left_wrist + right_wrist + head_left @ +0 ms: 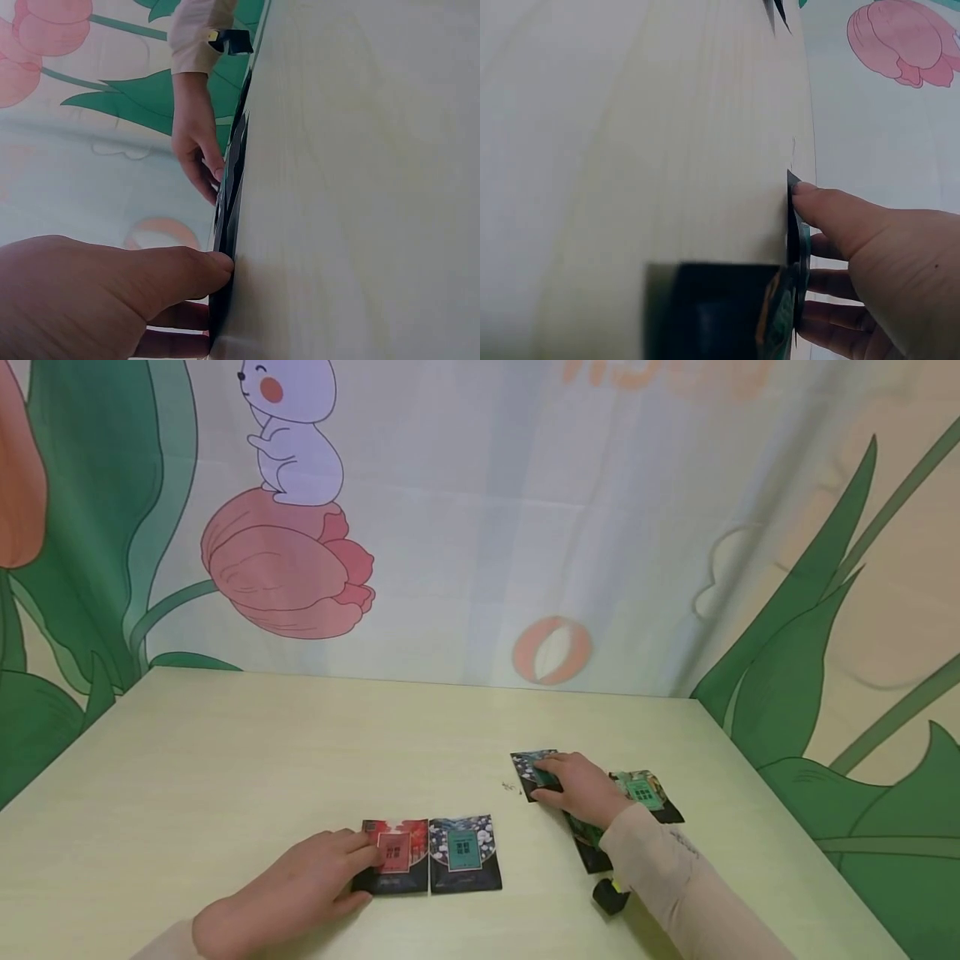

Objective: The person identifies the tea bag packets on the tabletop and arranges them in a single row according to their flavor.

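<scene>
On the near table, my left hand [307,872] rests at the left side of a red and black tea sachet [408,860]. Its fingers lie over the sachet's edge, with the thumb [214,270] at the lower corner. Right beside it lies a sachet with white blossoms and a teal label [465,853]. Farther back and to the right, my right hand [585,789] grips another blossom-patterned sachet [525,768]. The thumb [817,199] is at that sachet's edge, and the fingers cover part of its front.
Beneath my right wrist is a dark green sachet [588,852], partly hidden by the forearm. A green-labelled sachet [647,793] lies to its right. A small black block [611,897] is strapped at the right sleeve. A printed curtain [450,527] hangs behind the table.
</scene>
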`<state>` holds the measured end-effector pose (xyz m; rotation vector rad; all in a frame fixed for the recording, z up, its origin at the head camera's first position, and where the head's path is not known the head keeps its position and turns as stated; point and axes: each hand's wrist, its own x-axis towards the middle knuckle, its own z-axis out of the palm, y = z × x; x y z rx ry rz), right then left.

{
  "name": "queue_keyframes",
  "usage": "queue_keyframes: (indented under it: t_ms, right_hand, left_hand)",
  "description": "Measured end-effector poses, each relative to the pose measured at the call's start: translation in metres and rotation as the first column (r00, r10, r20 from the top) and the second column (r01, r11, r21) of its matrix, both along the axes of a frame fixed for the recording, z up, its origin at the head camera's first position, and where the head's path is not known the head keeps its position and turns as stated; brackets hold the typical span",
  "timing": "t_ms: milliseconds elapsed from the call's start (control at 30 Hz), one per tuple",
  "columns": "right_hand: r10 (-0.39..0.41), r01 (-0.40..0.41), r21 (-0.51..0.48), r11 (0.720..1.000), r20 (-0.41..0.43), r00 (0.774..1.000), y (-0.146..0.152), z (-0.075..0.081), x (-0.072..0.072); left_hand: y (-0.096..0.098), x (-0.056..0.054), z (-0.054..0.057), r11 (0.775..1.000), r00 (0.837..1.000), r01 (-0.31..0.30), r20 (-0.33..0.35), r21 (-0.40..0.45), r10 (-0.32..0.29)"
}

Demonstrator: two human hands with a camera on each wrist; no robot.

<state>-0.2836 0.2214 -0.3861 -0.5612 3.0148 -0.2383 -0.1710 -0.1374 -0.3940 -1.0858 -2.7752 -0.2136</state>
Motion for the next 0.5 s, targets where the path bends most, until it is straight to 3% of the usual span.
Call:
queue_keyframes:
  t_ms: [500]
  right_hand:
    - [0.036,-0.037,0.048,0.998,0.006,0.999,-0.011,0.003,0.007]
  left_hand:
    - [-0.001,0.000,-0.001,1.000,1.000,0.016,-0.024,0.009,-0.015]
